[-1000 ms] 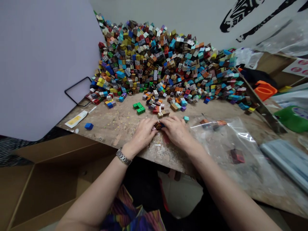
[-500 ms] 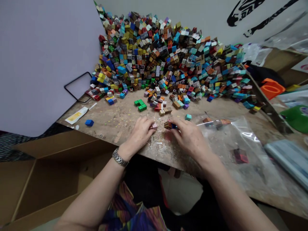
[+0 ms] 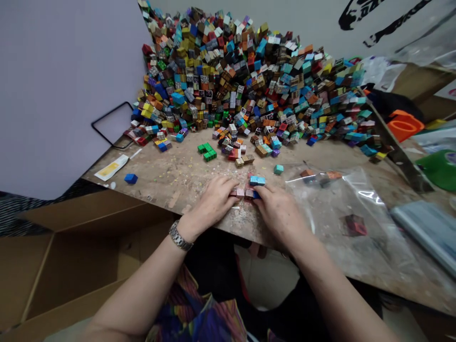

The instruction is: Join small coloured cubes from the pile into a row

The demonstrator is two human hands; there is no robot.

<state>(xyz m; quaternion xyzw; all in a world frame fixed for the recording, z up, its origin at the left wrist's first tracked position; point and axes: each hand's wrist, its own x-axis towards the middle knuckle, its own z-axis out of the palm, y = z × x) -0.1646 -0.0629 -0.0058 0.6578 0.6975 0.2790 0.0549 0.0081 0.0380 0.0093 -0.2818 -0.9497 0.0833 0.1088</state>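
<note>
I see my left hand (image 3: 213, 202) and right hand (image 3: 280, 211) resting together at the near edge of the worn surface (image 3: 171, 175), fingers of both pinching a short row of small cubes (image 3: 245, 193), pink and brown, with a light blue pair (image 3: 257, 180) sitting just behind it. I judge the step in hand is joining cubes into a strip. Beyond the row rises a huge heap of coloured cubes (image 3: 249, 80); a clear plastic bag (image 3: 342, 209) lies to the right of the row. Pressing the next cube on calls for a steady pinch and square alignment.
</note>
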